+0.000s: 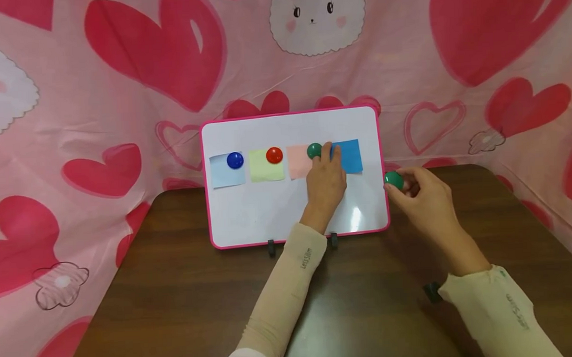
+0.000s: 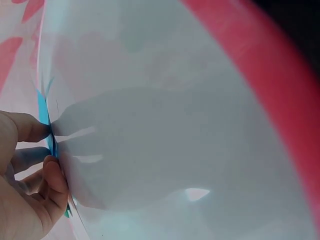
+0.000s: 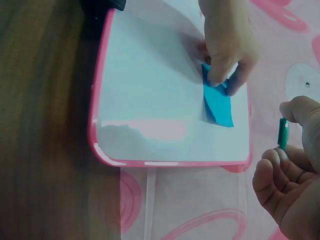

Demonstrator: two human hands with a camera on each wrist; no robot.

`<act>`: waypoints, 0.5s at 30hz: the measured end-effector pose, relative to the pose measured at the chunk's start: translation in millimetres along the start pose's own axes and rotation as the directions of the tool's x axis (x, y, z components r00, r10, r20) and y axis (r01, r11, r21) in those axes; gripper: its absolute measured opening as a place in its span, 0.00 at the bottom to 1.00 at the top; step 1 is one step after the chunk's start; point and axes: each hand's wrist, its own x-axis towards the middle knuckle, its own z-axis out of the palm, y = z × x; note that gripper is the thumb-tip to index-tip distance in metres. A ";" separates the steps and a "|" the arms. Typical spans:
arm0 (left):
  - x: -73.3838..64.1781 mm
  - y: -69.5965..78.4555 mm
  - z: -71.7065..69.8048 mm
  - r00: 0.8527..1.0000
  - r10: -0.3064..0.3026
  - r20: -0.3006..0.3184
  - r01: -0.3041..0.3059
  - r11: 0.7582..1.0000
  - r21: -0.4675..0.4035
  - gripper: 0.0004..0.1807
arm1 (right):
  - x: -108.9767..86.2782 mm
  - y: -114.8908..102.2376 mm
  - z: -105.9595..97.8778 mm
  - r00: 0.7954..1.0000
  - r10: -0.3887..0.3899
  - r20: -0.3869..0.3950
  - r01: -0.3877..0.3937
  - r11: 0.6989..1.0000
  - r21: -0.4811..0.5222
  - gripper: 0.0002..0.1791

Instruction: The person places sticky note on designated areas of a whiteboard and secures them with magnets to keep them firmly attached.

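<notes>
On a white magnetic board with a pink frame [image 1: 254,216], several sticky notes hang in a row. My left hand [image 1: 326,179] presses its fingertips against the left edge of the blue sticky note [image 1: 351,157], the last one on the right. In the right wrist view the blue note [image 3: 218,105] curls away at its free end. Just left of those fingers, a green round magnet [image 1: 315,150] sits on the pink note [image 1: 297,162]. My right hand [image 1: 428,200] pinches another green magnet [image 1: 393,180] between thumb and fingers, beside the board's right edge.
A dark blue magnet [image 1: 235,160] is on the light blue note [image 1: 226,176]; a red magnet [image 1: 274,155] is on the green note [image 1: 266,172]. Black stand feet [image 1: 271,248] support the board on the brown table [image 1: 176,287]. Pink heart-patterned cloth [image 1: 98,90] hangs behind.
</notes>
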 end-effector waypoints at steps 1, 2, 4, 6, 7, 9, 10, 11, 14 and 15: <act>-0.2 0.2 -0.1 1.000 -0.001 0.000 0.001 1.000 -0.001 0.28 | 2.2 -1.6 1.3 1.000 0.003 -0.005 -0.003 1.000 0.005 0.24; -0.3 0.4 -0.1 1.000 -0.002 -0.001 0.002 1.000 -0.004 0.28 | 4.4 -3.0 2.6 1.000 -0.002 -0.016 0.002 1.000 0.010 0.24; -0.5 1.0 -0.6 1.000 -0.007 -0.001 0.007 1.000 -0.005 0.28 | 8.7 -5.3 5.5 0.999 -0.024 -0.043 0.025 1.000 0.017 0.23; -0.7 1.4 -1.3 1.000 -0.011 -0.003 0.011 1.000 -0.005 0.28 | 13.5 -6.8 8.5 0.996 -0.049 -0.069 0.050 0.998 0.022 0.22; -0.8 1.6 -1.8 1.000 -0.015 -0.003 0.015 1.000 -0.007 0.28 | 16.2 -7.2 10.1 0.995 -0.062 -0.079 0.064 0.998 0.022 0.22; -0.9 1.9 -2.5 1.000 -0.022 -0.004 0.022 1.000 -0.010 0.27 | 22.3 -8.3 13.2 0.994 -0.071 -0.088 0.073 0.997 0.018 0.22; -0.9 1.9 -2.8 1.000 -0.026 -0.004 0.026 1.000 -0.013 0.27 | 25.6 -8.6 15.0 0.993 -0.074 -0.089 0.076 0.997 0.017 0.22; -1.1 1.9 -3.0 1.000 -0.028 -0.004 0.028 0.999 -0.015 0.27 | 29.2 -8.6 17.0 0.993 -0.078 -0.087 0.080 0.997 0.016 0.22; -1.9 1.6 -2.5 1.000 -0.031 -0.006 0.031 0.999 -0.023 0.27 | 39.8 -8.9 24.1 0.994 -0.084 -0.069 0.085 0.996 0.007 0.23; -2.3 1.4 -2.2 1.000 -0.030 -0.008 0.030 0.999 -0.024 0.27 | 43.1 -9.0 26.7 0.994 -0.090 -0.059 0.090 0.996 0.004 0.24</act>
